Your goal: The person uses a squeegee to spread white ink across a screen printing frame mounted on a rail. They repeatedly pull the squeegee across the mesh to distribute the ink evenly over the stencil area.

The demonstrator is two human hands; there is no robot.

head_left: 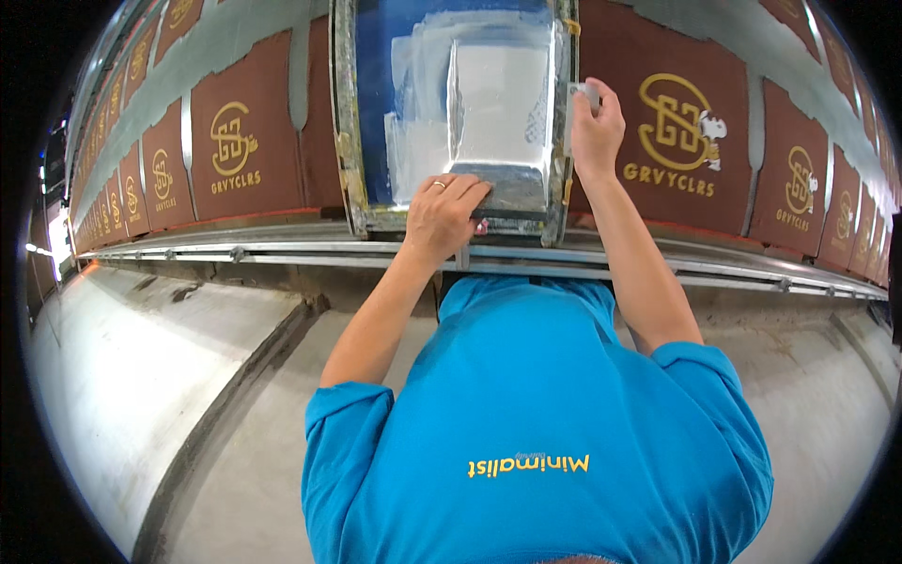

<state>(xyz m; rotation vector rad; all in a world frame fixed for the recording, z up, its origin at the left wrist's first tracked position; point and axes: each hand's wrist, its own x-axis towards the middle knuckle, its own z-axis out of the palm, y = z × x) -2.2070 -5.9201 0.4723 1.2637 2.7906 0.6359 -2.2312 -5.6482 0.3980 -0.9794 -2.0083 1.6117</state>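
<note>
Left hand (442,214) is closing over the left end of a dark squeegee bar (515,191), fingers curling across its top; thumb contact is mostly hidden. Right hand (598,132) is pinching a small pale piece (586,95) between thumb and fingers at the right rail of a screen frame (349,141).

The squeegee bar is lying inside the frame's near end, just right of the left grip; it is looking smooth, straight-edged, grey above and black below. Its long axis is running left to right, across the frame; its free end is pointing toward the right rail.

The frame is rectangular, its rails scuffed and stained, long axis running away from the person. Beyond the left grip, blue mesh (378,66) is carrying smeared, glossy white ink (498,99).

Brown matte panels (272,80) are flanking both grips, bearing yellow looping emblems (232,139) over lettering; right of the right grip, a white figure (714,139) is overlapping one emblem. Below both grips, a blue cloth shirt (564,385) is showing yellow lettering (528,466), upside down.
</note>
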